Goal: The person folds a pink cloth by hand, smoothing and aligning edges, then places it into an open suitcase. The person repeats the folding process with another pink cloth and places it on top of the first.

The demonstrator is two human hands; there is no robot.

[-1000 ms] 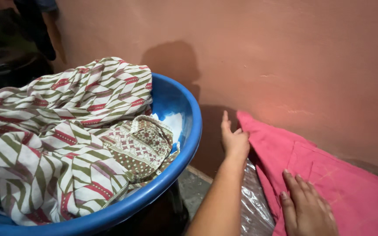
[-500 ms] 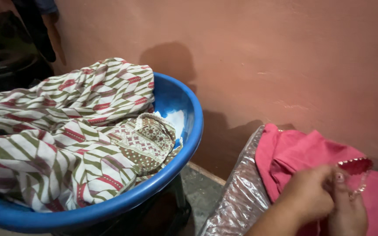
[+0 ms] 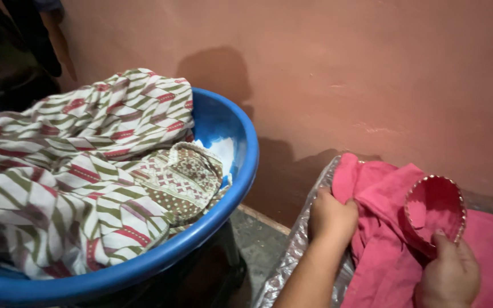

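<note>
A pink garment [image 3: 383,194] with a beaded round opening lies bunched on a clear plastic sheet [image 3: 292,256] at the lower right. My left hand [image 3: 331,217] grips the garment's left edge. My right hand [image 3: 447,274] holds the cloth just below the beaded opening [image 3: 435,205], thumb pressed on it.
A big blue plastic tub [image 3: 232,165] at the left is heaped with a striped green, red and white cloth [image 3: 75,165]. A pinkish wall [image 3: 343,74] runs behind both. Bare floor [image 3: 261,239] shows between tub and plastic sheet. Dark shapes stand at the far upper left.
The pink garment lay flat under my spread hands; both hands have since gathered it up, bunching it and turning out the beaded opening.
</note>
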